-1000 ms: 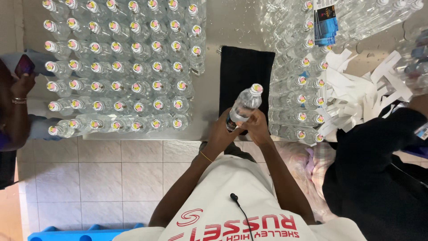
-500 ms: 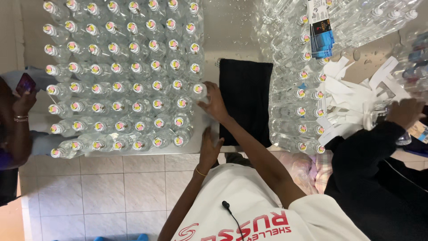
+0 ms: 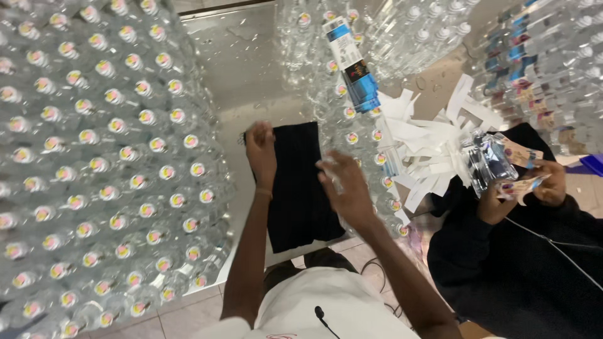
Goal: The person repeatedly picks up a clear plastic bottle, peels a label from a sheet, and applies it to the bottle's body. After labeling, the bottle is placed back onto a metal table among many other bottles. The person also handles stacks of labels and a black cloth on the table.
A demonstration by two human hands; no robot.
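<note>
Steel tabletop [image 3: 251,69] carries a black cloth [image 3: 301,188]; the left hand [image 3: 260,147] lies loosely spread on its far corner. Beyond the right hand [image 3: 344,185], fingers blurred so I cannot tell their grip, stand clear bottles [image 3: 352,119]. Pale floor tiles [image 3: 188,314] below.

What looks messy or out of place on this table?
White paper strips lie in a loose heap among the bottles on the right, and water drops sit on the table near them.

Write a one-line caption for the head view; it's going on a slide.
Left hand rests on a black cloth while right hand reaches toward clear bottles.
</note>
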